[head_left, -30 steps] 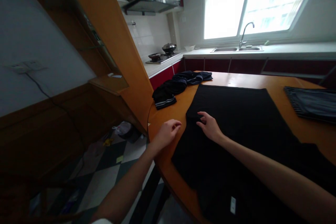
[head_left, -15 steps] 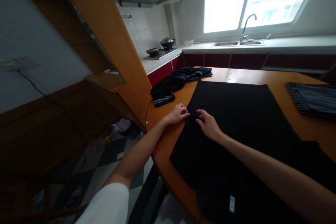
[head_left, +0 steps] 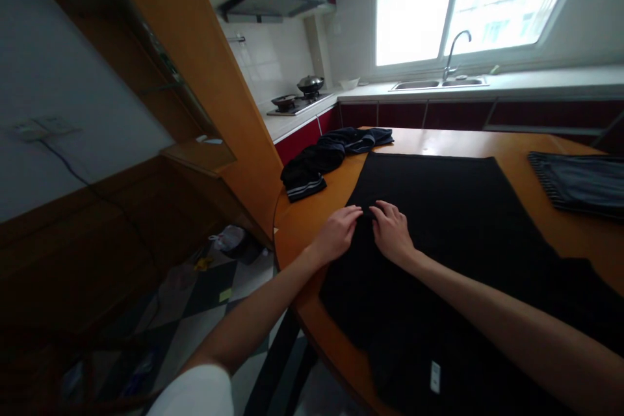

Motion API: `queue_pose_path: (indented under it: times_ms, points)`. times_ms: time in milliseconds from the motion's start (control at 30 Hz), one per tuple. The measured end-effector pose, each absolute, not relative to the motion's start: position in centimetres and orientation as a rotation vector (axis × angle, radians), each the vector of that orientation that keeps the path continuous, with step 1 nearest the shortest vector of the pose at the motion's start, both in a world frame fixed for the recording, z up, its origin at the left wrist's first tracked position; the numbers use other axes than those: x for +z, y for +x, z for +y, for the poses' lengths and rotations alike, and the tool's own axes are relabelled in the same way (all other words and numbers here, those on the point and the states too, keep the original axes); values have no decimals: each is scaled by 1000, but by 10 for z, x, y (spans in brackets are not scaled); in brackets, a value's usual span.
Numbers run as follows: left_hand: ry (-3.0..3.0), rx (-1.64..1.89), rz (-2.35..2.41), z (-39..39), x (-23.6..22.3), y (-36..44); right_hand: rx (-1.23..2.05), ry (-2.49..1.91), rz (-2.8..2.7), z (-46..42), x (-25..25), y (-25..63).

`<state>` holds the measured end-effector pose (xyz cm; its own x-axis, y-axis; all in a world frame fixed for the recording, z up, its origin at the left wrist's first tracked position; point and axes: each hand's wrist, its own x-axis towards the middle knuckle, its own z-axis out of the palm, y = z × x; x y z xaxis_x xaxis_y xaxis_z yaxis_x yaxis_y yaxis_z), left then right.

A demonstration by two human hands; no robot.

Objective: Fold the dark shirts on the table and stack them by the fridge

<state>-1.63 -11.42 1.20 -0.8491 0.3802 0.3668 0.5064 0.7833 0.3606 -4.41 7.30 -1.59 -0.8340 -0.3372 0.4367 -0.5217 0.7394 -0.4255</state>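
A black shirt [head_left: 439,221] lies spread flat on the wooden table, with a small white label [head_left: 435,377] near its close end. My left hand [head_left: 337,233] is at the shirt's left edge, thumb and fingers pinched together on the dark cloth. Just to its right, my right hand [head_left: 391,232] rests over the shirt with its fingers curled down in a pinch on the same cloth. The two sets of fingertips are a small gap apart. The fold between them is hard to make out, black on black.
Crumpled dark clothing [head_left: 316,159] lies at the table's far left edge. A folded dark garment [head_left: 580,182] is on the right side of the wooden table [head_left: 448,141]. A wooden partition [head_left: 234,104] rises left of the table. Behind are a stove [head_left: 297,104] and a sink [head_left: 439,83].
My left hand has moved right, onto the shirt's edge and close to my right hand. The fingers of my right hand have closed more. The view has shifted slightly.
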Motion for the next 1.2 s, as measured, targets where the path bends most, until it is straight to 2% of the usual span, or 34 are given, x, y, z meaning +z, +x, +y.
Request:
queue_pose_path:
  times_ms: [167, 300, 533, 700, 800, 900, 1033, 1200]
  points:
    - [-806, -346, -2980, -102, 0, 12, 841, 887, -2517, 70, -18, -43]
    - [-723, -257, -3048, -105, -1, 5, 814, 1048, -2596, 68, -24, -43]
    - [-415, -314, -3109, -123, -8, -27, 669, 1082, -2777, 69, -24, -44]
    - [-186, -548, -2955, -129, -11, -39, 664, 1075, -2805, 69, -22, -43]
    - [-334, -586, -2829, -128, -9, -36, 647, 1080, -2817, 68, -20, -43]
    - [-550, -481, -2911, -126, -12, -31, 601, 1088, -2843, 68, -19, -42]
    - [-486, -411, -3017, -127, -14, -32, 566, 1098, -2857, 68, -17, -41]
    - [-537, -492, -2882, -125, -2, -12, 557, 1085, -2839, 69, -17, -41]
